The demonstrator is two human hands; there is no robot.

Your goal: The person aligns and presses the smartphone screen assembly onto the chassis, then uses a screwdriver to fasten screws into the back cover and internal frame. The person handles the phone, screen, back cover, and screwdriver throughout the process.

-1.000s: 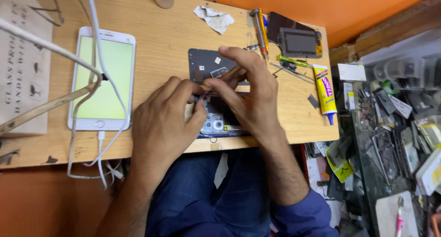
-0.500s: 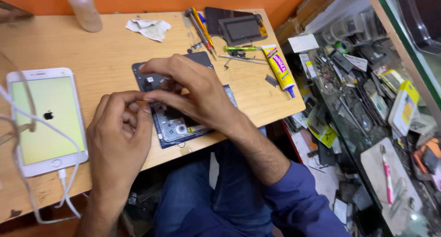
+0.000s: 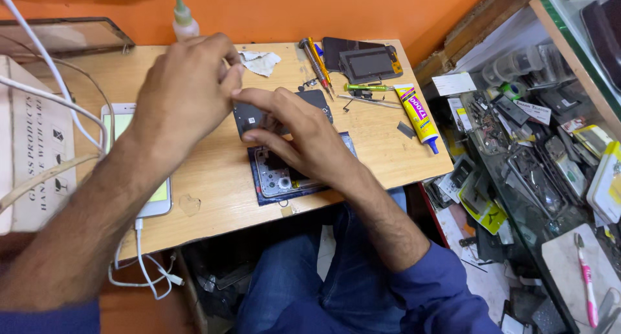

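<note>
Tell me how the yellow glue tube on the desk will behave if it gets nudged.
The glue tube lies flat on the wooden desk, so tipping seems unlikely. Its rounded body might roll slightly sideways. It looks small and probably light, so a nudge could slide it toward the nearby desk edge.

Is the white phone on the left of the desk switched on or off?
On. The white phone shows a lit yellow-green screen beside the left hand, and a white cable is plugged in.

Bare wooden table [image 3: 213, 172] lies open at seven o'clock of the opened phone [image 3: 284, 175]. At nine o'clock a white phone [image 3: 155, 198] and cables [image 3: 58, 95] block; screwdrivers [image 3: 317, 62] and glue tube [image 3: 417, 117] crowd one to three o'clock.
</note>
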